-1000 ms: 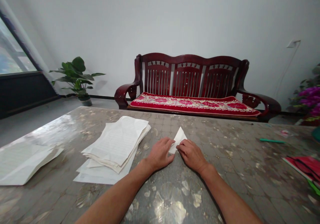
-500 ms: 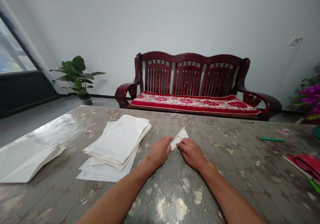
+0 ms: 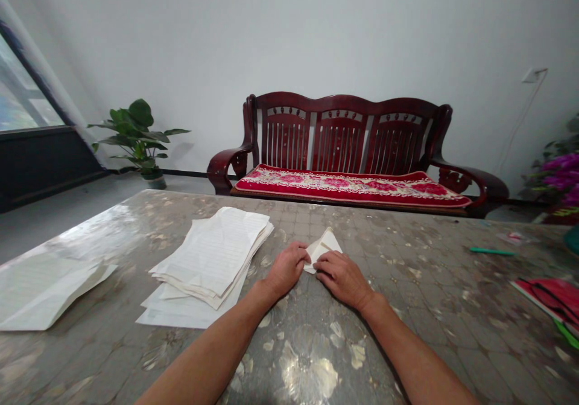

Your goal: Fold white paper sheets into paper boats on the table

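Observation:
A small folded piece of white paper [image 3: 324, 244] lies on the patterned table [image 3: 312, 332] in front of me, its pointed end facing away. My left hand [image 3: 288, 266] grips its left lower edge, thumb and fingers closed together there. On the right lower side, my right hand [image 3: 341, 275] has its fingers curled down and pressed on the paper. The fingers cover the near part of the folds. Left of my hands rests a stack of lined white sheets [image 3: 217, 248], slightly creased and unevenly piled.
A large folded sheet [image 3: 45, 290] lies at the far left of the table. To the right are a green pen [image 3: 492, 251], a small clear wrapper [image 3: 515, 237] and a red booklet [image 3: 549, 296] with a dark strap. Beyond the table stands a wooden bench [image 3: 339, 133].
The folded paper has turned slightly and shows a wider, more even triangular face. Both hands have shifted a little to the left.

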`<control>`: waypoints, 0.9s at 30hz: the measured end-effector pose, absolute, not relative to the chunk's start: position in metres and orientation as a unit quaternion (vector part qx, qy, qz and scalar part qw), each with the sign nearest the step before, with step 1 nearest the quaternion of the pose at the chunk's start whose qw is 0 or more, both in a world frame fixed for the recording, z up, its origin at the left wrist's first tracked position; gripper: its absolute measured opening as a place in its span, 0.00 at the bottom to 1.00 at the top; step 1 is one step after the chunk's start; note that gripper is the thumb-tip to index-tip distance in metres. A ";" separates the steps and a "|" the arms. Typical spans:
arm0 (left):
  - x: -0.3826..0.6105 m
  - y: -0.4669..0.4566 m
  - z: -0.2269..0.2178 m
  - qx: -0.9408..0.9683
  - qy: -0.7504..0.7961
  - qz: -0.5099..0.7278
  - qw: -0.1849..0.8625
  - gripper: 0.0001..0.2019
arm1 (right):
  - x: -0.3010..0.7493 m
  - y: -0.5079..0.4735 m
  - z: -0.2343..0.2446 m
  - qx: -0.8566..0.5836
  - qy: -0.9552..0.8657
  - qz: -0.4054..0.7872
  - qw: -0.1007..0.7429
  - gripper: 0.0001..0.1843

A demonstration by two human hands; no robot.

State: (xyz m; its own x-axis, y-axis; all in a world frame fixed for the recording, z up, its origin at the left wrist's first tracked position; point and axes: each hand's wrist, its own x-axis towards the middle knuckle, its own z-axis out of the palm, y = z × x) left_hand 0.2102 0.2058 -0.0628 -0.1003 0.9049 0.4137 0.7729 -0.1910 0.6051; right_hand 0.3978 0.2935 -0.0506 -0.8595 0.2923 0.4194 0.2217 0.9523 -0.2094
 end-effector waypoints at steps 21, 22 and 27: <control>0.209 0.195 -0.030 0.708 0.681 0.179 0.061 0.11 | 0.383 0.283 -0.053 -0.194 -0.954 -0.024 0.229 0.07; 0.211 0.196 -0.030 0.701 0.687 0.181 0.062 0.09 | 0.382 0.283 -0.052 -0.205 -0.952 -0.020 0.225 0.06; 0.220 0.199 -0.033 0.665 0.717 0.198 0.068 0.08 | 0.379 0.282 -0.052 -0.249 -0.946 -0.006 0.207 0.05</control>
State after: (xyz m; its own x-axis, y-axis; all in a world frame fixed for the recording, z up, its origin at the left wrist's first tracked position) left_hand 0.2203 0.1992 -0.0326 -0.1063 0.9805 0.1652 0.9267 0.0375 0.3740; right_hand 0.3790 0.2818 -0.0516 -0.7903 0.4692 0.3940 0.4740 0.8757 -0.0921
